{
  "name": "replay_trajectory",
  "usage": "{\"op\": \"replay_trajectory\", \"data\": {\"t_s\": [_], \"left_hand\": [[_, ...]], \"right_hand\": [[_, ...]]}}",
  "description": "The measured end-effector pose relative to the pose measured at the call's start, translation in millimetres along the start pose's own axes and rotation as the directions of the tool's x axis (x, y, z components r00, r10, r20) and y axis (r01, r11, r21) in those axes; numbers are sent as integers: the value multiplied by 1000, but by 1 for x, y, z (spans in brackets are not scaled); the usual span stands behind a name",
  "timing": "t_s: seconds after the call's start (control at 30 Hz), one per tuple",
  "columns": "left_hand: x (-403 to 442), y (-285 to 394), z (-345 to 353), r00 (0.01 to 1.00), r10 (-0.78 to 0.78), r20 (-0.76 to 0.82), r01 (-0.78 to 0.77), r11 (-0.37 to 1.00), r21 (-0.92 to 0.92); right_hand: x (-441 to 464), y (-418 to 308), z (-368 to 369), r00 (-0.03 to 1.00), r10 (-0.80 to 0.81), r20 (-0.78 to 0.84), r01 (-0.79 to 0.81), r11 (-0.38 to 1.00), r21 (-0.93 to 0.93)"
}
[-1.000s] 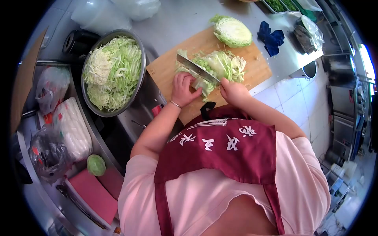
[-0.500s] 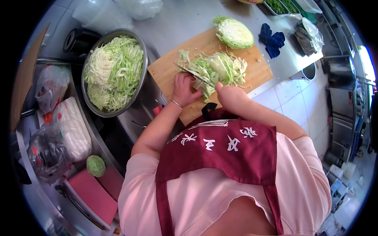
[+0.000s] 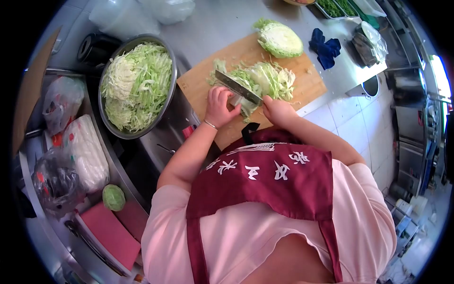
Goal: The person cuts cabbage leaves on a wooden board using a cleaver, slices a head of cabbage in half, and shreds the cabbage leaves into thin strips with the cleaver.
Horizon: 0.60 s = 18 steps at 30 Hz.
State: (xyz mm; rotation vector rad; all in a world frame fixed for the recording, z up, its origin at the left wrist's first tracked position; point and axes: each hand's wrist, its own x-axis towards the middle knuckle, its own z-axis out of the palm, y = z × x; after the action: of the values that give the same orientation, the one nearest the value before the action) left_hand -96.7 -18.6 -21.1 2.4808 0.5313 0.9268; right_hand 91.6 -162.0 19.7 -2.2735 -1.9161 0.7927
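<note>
My right hand (image 3: 278, 112) is wrapped round the handle of a cleaver (image 3: 239, 88). Its broad blade slants across shredded cabbage (image 3: 274, 81) on a wooden cutting board (image 3: 194, 85). Close beside the blade, on the near side, my left hand (image 3: 221, 106) presses with bent fingers on cabbage that is mostly hidden under the hand and blade. A cut cabbage half (image 3: 280, 40) rests at the board's far edge, its pale cut face showing.
Left of the board stands a big metal bowl (image 3: 101, 97) heaped with shredded cabbage. A dark blue cloth (image 3: 325, 48) lies right of the board. Lower left are plastic bags (image 3: 85, 154), a whole cabbage (image 3: 114, 197) and a pink board (image 3: 111, 236).
The cleaver has turned from nearly edge-on so that its broad face shows, and it sits slightly higher. My left hand has stayed almost in place on the cabbage.
</note>
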Motion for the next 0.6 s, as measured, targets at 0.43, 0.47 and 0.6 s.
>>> {"op": "replay_trajectory", "data": {"t_s": [0.43, 0.47, 0.6], "left_hand": [[-7, 2, 2, 999, -17, -31, 18, 1000, 20], [-7, 1, 2, 999, -16, -41, 18, 999, 29], [-7, -3, 5, 999, -24, -23, 24, 1000, 15]], "right_hand": [[-24, -38, -47, 996, 51, 79, -50, 999, -15], [-23, -40, -48, 995, 51, 80, -50, 999, -14], [-14, -49, -55, 983, 59, 172, -59, 998, -5]]}}
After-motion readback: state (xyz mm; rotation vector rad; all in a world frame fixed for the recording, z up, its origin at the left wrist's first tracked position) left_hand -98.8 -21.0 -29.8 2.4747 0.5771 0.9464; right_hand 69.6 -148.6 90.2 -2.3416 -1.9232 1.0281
